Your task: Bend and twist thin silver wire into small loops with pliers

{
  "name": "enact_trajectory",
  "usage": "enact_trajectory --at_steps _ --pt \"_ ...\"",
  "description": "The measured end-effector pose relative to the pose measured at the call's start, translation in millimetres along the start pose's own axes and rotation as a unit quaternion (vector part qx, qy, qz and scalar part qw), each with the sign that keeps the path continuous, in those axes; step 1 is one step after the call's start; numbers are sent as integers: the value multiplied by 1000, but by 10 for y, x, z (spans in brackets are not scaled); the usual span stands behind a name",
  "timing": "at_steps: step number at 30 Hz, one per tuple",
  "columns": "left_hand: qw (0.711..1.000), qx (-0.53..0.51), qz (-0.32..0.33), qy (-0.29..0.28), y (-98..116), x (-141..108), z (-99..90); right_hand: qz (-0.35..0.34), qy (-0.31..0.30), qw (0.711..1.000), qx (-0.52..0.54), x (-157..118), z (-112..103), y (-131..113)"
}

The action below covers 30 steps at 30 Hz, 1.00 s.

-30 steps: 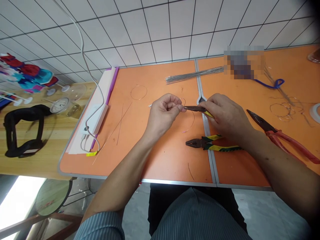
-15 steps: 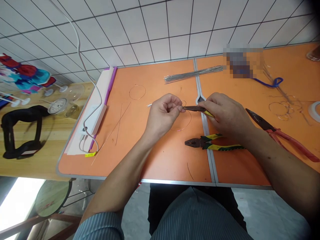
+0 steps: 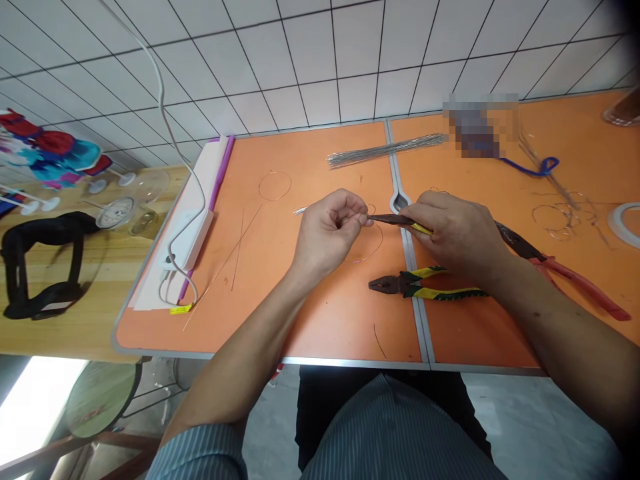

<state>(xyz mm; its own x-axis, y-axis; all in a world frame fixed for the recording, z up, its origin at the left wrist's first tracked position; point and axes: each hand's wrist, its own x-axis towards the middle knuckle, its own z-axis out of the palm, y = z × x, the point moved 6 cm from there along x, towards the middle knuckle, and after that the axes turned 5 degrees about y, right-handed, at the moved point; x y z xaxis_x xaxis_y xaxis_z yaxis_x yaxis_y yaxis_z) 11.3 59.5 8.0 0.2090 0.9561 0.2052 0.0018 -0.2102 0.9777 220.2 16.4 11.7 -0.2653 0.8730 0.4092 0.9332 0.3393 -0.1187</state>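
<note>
My left hand point(image 3: 334, 230) is closed, thumb and fingertips pinched on a thin wire that mostly hides in the fingers. A fine curved wire point(image 3: 382, 239) shows just below and right of those fingertips. My right hand point(image 3: 453, 230) is wrapped round slim long-nosed pliers point(image 3: 393, 219) with yellow on the handle. Their dark jaws point left and meet the left fingertips. Below the right hand, combination pliers point(image 3: 395, 285) with yellow and green handles lie on the orange table point(image 3: 330, 320). Red-handled pliers point(image 3: 545, 260) lie beyond the right wrist, partly hidden by it.
A bundle of straight wires point(image 3: 385, 151) lies toward the tiled wall. A wire ring point(image 3: 275, 186) and crossed loose wires point(image 3: 240, 240) are on the left. A white power strip point(image 3: 187, 243) with a cable stands near the left edge. Tape point(image 3: 620, 227) and tangled wire point(image 3: 560, 220) are at right.
Both hands have shifted very slightly to the right with the pliers. The pliers' jaw tips stay at the left fingertips, and both grips look the same.
</note>
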Motion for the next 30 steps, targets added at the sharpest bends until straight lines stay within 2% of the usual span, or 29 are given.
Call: enact_trajectory --at_steps 5,8,10,13,15,18,21,24,30 --pt "1000 -14 3 0 -60 43 -20 -12 -5 1000 6 -4 53 11" --pt "999 -30 -38 22 -142 83 -72 -8 -2 997 71 1 117 45" --pt "995 -50 -77 41 -195 102 -105 25 11 989 143 16 124 73" --pt "987 -91 -121 52 -231 109 -106 130 13 953 275 33 119 97" --pt "983 -113 -140 45 -235 101 -72 191 -17 918 347 25 142 53" --pt "976 -131 -174 23 -253 70 0 241 -47 878 411 -4 173 -32" --pt "969 -149 -199 2 -271 38 53 263 -52 848 456 -26 204 -67" --pt "961 -177 -212 -26 -279 25 86 271 -45 836 475 -24 213 -61" --pt "944 -198 -260 -54 -306 21 116 288 -36 835 468 -16 203 -33"
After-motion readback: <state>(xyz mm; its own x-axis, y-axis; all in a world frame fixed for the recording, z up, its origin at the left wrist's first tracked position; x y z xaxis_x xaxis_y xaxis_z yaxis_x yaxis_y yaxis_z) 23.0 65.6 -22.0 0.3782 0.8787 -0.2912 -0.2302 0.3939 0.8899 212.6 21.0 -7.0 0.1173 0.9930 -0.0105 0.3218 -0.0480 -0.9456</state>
